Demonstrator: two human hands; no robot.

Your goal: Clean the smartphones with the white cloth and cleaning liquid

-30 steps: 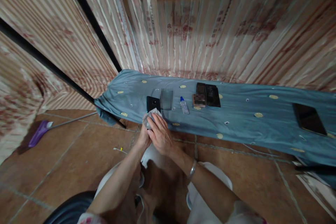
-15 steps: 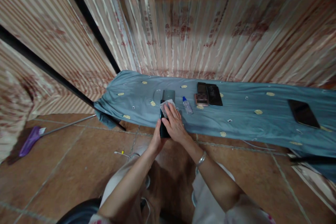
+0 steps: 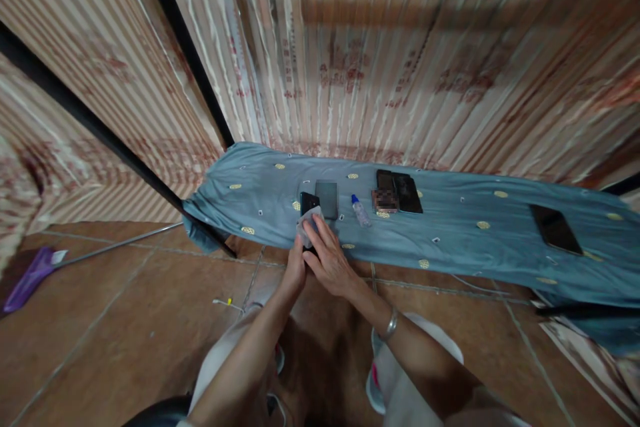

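Gripping a dark phone (image 3: 309, 203) from below, my left hand (image 3: 296, 268) hides its lower half, while my right hand (image 3: 330, 257) presses a pale cloth (image 3: 308, 227) onto it (screen mostly covered) above the bench (image 3: 450, 240) edge.

Both forearms are bare to above the elbow. A thin silver metal bangle (image 3: 389, 325) circles the right wrist, lower centre of the frame. Pale off-white trousers (image 3: 430, 353) cover both legs, and light shoes with a pink accent (image 3: 374, 383) show at the bottom centre.
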